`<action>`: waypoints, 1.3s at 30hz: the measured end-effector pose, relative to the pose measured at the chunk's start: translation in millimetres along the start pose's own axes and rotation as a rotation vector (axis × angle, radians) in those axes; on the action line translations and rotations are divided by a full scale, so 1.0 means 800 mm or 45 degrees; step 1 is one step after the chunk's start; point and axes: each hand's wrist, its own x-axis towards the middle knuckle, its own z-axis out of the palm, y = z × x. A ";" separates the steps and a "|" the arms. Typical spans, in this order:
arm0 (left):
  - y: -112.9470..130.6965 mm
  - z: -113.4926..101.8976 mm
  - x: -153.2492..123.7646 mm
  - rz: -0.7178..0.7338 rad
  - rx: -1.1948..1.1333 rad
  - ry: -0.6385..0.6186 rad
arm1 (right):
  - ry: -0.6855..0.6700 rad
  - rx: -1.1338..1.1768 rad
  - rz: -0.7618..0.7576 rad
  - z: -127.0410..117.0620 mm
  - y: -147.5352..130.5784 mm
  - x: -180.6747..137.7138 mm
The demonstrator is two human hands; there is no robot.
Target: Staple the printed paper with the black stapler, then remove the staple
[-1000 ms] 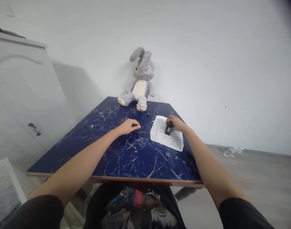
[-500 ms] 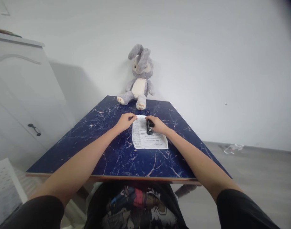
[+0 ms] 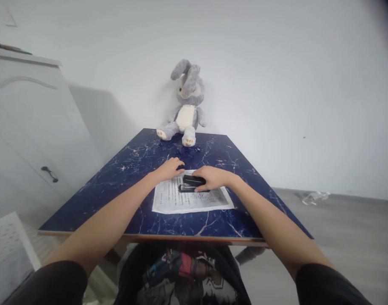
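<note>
A printed sheet of paper (image 3: 178,202) lies on the blue marbled table, wider than it is deep from where I look. Over it my right hand (image 3: 211,176) grips a black stapler (image 3: 194,181), which lies sideways with its jaw end pointing left and its two arms apart. Whether the stapler rests on the paper or hovers just above it, I cannot tell. At the paper's far left edge is my left hand (image 3: 171,168), palm down, fingers stretched out and apart, with the fingertips near the stapler.
A grey plush rabbit (image 3: 188,114) sits at the table's (image 3: 117,178) far end against the wall. A white cabinet (image 3: 38,118) stands at the left. Clear crumpled plastic (image 3: 314,197) lies on the floor at the right. A white perforated piece (image 3: 9,237) is at lower left.
The paper has turned from lengthwise to crosswise and come nearer to me. My right hand has swung the stapler from pointing toward me to pointing left. My left hand's fingers have let go of the paper.
</note>
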 end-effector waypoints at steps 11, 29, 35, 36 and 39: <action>0.008 0.006 0.010 0.031 -0.163 -0.140 | 0.051 0.151 0.052 -0.029 0.011 -0.020; 0.007 -0.006 0.004 -0.081 -0.268 -0.057 | -0.238 0.333 0.379 -0.056 0.092 -0.089; 0.008 -0.009 0.004 -0.084 -0.274 -0.057 | -0.283 0.419 0.409 -0.055 0.090 -0.084; 0.008 -0.008 0.004 -0.084 -0.279 -0.054 | -0.283 0.414 0.398 -0.055 0.089 -0.084; 0.006 -0.007 0.004 -0.075 -0.291 -0.040 | -0.279 0.411 0.378 -0.055 0.088 -0.084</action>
